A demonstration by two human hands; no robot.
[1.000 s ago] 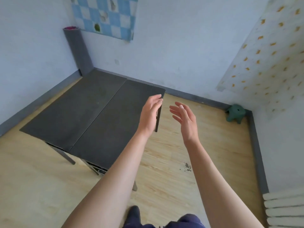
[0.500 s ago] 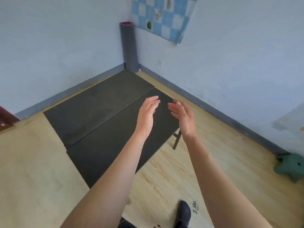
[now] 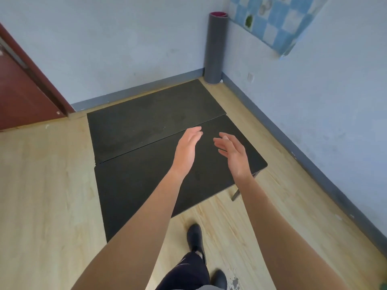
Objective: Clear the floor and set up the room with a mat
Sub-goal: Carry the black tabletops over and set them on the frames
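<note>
A low black folding table [image 3: 146,126] with a seam across its top stands in the room's corner on the wood floor. My left hand [image 3: 186,151] and my right hand [image 3: 234,155] hover above its near half, palms facing each other, fingers apart, holding nothing. A rolled grey mat [image 3: 214,49] with a pink core stands upright in the corner beyond the table, out of reach of both hands.
A dark red door [image 3: 23,91] is at the left. A blue checked cloth [image 3: 274,21] hangs on the right wall. Grey skirting runs along both walls. My black shoes [image 3: 195,239] are on the floor just in front of the table.
The view has swung left and closer to the table. The door has come into sight and the green toy has left it. Both hands stay open above the tabletop.
</note>
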